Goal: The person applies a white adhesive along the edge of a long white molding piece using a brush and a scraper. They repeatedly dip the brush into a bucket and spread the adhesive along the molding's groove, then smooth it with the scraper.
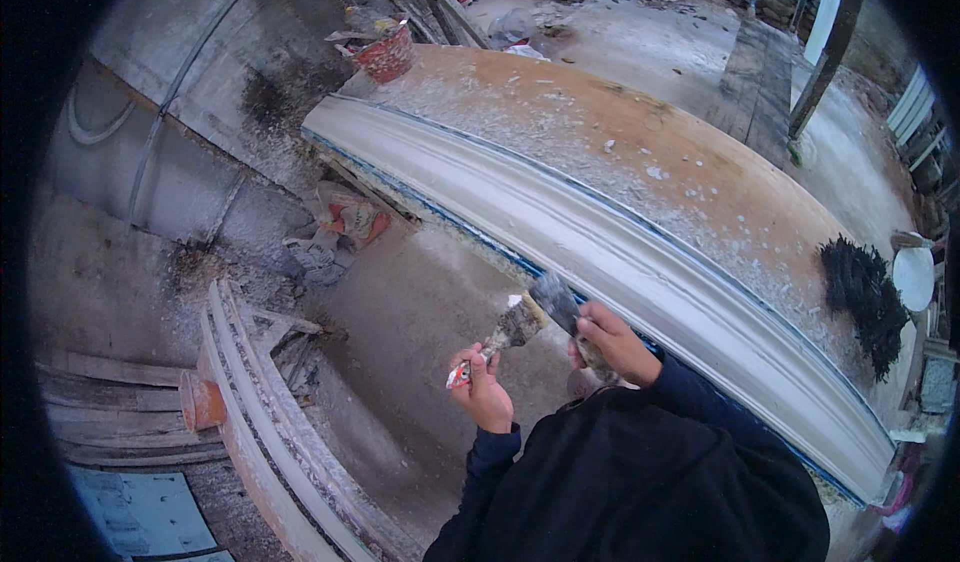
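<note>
My left hand (485, 398) is closed round the red-and-white handle of a putty knife (520, 320), whose blade is caked with pale plaster. In my right hand (617, 346) is a wide scraper (556, 300) with a dark grey blade; its handle is mostly hidden by my fingers. The two blades meet or overlap in front of my body; whether they touch I cannot tell. Just beyond them a long white ridged moulding (560, 212) with blue edges lies diagonally along a wooden board (690, 142).
White crumbs litter the board. A red bucket (386, 57) stands at its far end, and a black stringy heap (862, 302) lies at the right. Lower left are curved white strips (262, 432), an orange bucket (203, 402) and a light blue panel (140, 510). A torn bag (355, 217) lies below the moulding.
</note>
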Demonstrator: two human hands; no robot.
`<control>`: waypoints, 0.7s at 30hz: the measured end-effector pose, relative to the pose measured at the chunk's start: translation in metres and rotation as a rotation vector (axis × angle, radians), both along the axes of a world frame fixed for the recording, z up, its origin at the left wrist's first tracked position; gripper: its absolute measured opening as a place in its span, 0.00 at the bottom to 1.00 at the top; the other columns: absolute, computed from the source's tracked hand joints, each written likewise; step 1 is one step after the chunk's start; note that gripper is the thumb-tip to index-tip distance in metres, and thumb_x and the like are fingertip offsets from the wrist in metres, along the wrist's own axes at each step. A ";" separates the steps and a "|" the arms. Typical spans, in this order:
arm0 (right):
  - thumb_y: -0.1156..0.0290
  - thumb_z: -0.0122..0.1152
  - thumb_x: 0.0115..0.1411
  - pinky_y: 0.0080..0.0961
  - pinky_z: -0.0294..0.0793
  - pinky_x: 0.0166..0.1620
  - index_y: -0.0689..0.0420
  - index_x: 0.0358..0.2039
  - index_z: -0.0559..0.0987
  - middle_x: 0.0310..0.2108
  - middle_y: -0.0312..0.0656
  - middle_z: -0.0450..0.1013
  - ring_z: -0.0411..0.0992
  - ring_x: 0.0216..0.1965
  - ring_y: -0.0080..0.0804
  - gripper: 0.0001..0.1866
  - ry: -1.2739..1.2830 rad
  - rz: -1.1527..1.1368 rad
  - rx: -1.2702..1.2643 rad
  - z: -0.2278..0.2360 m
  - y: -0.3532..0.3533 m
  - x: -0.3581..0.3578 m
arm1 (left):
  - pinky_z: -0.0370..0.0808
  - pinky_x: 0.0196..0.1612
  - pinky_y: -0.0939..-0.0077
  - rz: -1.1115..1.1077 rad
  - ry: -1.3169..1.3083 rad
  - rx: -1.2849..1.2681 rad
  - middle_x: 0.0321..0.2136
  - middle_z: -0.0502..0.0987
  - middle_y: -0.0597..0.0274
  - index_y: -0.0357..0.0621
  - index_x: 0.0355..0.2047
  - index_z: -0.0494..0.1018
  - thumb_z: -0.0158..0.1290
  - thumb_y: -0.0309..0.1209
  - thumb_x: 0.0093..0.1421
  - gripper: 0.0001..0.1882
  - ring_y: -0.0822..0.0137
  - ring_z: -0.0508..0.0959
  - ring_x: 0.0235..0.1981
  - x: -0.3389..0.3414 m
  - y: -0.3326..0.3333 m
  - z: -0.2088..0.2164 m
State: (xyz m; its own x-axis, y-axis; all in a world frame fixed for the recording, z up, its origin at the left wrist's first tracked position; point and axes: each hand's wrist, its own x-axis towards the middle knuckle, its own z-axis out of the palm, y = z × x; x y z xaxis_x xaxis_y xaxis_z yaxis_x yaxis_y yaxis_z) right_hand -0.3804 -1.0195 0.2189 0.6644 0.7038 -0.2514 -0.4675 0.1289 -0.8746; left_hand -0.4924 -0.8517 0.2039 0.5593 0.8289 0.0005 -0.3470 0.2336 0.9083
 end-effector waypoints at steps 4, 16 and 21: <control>0.63 0.43 0.66 0.25 0.69 0.20 0.54 0.36 0.63 0.20 0.39 0.69 0.68 0.16 0.27 0.08 0.182 0.025 0.005 -0.011 0.032 0.008 | 0.74 0.42 0.70 -0.055 -0.034 -0.030 0.45 0.66 0.59 0.48 0.37 0.67 0.51 0.32 0.60 0.07 0.66 0.71 0.43 -0.001 -0.017 0.002; 0.62 0.43 0.66 0.25 0.69 0.19 0.53 0.33 0.61 0.19 0.39 0.68 0.68 0.15 0.27 0.10 0.157 0.161 -0.143 -0.028 0.007 -0.017 | 0.75 0.41 0.70 0.150 -0.089 -0.174 0.43 0.67 0.58 0.47 0.38 0.66 0.52 0.32 0.59 0.09 0.65 0.71 0.42 0.003 -0.006 -0.012; 0.61 0.44 0.65 0.25 0.68 0.21 0.54 0.34 0.63 0.19 0.39 0.68 0.70 0.18 0.27 0.10 -0.156 0.184 -0.291 -0.030 -0.004 -0.016 | 0.75 0.42 0.69 0.167 -0.084 -0.023 0.42 0.68 0.60 0.48 0.38 0.66 0.51 0.34 0.60 0.09 0.65 0.72 0.42 0.003 0.014 -0.007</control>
State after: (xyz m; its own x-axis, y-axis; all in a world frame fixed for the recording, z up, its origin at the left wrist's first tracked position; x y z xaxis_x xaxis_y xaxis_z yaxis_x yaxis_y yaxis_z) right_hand -0.3966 -1.0237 0.1894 0.5799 0.7289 -0.3640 -0.3181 -0.2088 -0.9248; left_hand -0.4895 -0.8375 0.1971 0.4127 0.9106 0.0212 -0.4568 0.1868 0.8697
